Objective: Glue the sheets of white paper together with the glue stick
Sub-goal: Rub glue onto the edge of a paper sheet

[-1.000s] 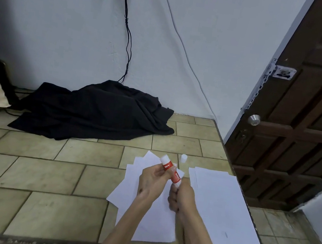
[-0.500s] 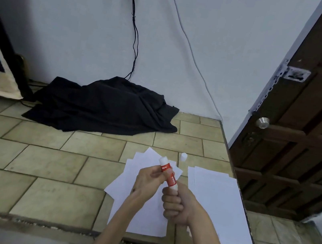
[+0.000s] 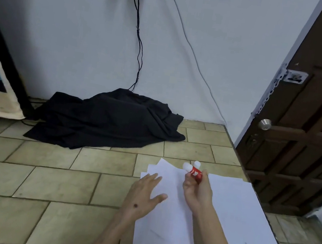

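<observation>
The red glue stick (image 3: 195, 173) sits pinched in my right hand (image 3: 198, 189), fingers wrapped round its lower end and its white tip pointing up and away, raised over the near stack of white paper (image 3: 167, 224). My left hand (image 3: 144, 195) lies flat with fingers spread on that fanned stack's left side, holding nothing. A second stack of sheets (image 3: 240, 216) lies just to the right on the tiled floor (image 3: 40, 183). Farther off, a black cloth (image 3: 106, 117) is heaped against the wall, and a brown door (image 3: 315, 114) stands at right.
</observation>
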